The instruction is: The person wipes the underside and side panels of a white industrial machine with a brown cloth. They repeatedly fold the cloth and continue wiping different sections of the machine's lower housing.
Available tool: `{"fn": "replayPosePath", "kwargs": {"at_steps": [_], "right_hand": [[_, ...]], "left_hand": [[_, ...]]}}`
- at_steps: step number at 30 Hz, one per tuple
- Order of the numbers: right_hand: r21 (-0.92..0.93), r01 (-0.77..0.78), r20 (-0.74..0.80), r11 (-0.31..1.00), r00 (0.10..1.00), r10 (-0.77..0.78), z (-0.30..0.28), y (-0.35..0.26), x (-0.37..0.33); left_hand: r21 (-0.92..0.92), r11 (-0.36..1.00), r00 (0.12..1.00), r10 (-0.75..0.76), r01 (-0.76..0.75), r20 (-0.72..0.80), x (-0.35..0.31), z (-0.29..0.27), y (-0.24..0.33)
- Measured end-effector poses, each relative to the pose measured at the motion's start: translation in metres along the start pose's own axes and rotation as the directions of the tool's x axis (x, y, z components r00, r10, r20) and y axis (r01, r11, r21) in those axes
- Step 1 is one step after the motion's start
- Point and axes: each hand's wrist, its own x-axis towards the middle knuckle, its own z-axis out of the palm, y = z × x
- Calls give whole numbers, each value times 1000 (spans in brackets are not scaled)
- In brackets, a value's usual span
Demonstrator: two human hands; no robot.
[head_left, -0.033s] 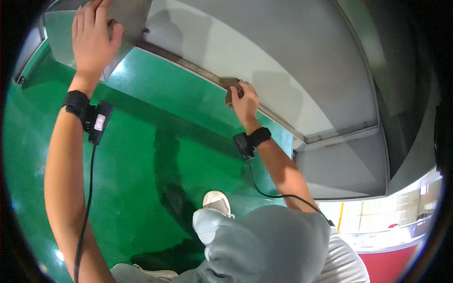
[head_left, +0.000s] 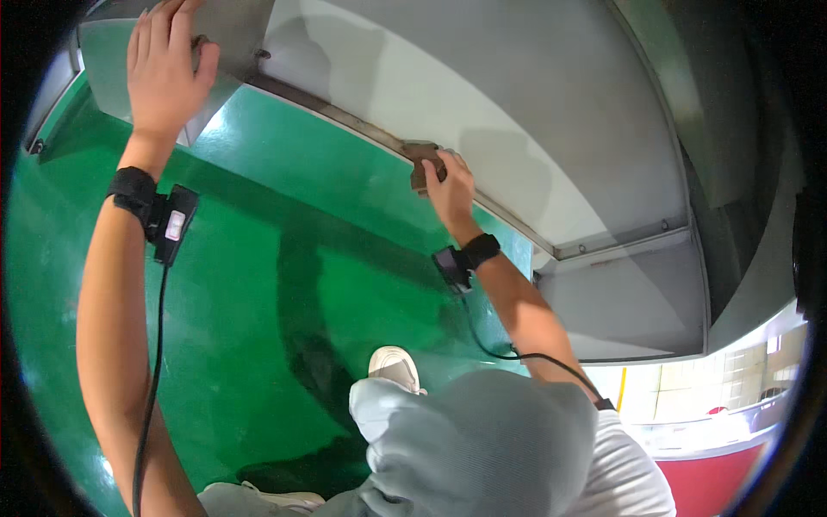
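Note:
My right hand is closed on a folded brown cloth, or something much like one; its exact kind is hard to make out. The cloth touches the lower rim of a large grey metal cabinet. At the upper left, my left hand lies stretched out over a grey panel, thumb apart from the fingers. A small dark spot shows beside that thumb, partly covered. The fingertips run up to the picture's top edge.
Cabinet walls curve across the top and right, with a lower grey panel at the right. Green glossy floor lies below. Black cables trail from the left wrist device and right wrist device. My white shoe stands near the middle.
My left hand and forearm have shifted slightly left. The right wrist has turned or moved a little, while the brown cloth stays at about the same spot on the rim.

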Motion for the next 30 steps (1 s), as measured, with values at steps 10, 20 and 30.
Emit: {"fn": "replayPosePath", "kwargs": {"at_steps": [10, 20, 30], "right_hand": [[-508, -459, 110, 729, 804, 584, -122, 123, -58], [-208, -337, -119, 918, 941, 318, -40, 98, -51], [-246, -167, 174, 955, 961, 213, -11, -6, 6]], "left_hand": [[-56, 998, 996, 47, -43, 75, -4, -1, -17], [-41, 998, 998, -41, 43, 50, 6, 3, 9], [-33, 998, 990, 59, -55, 130, 2, -5, -10]]}}
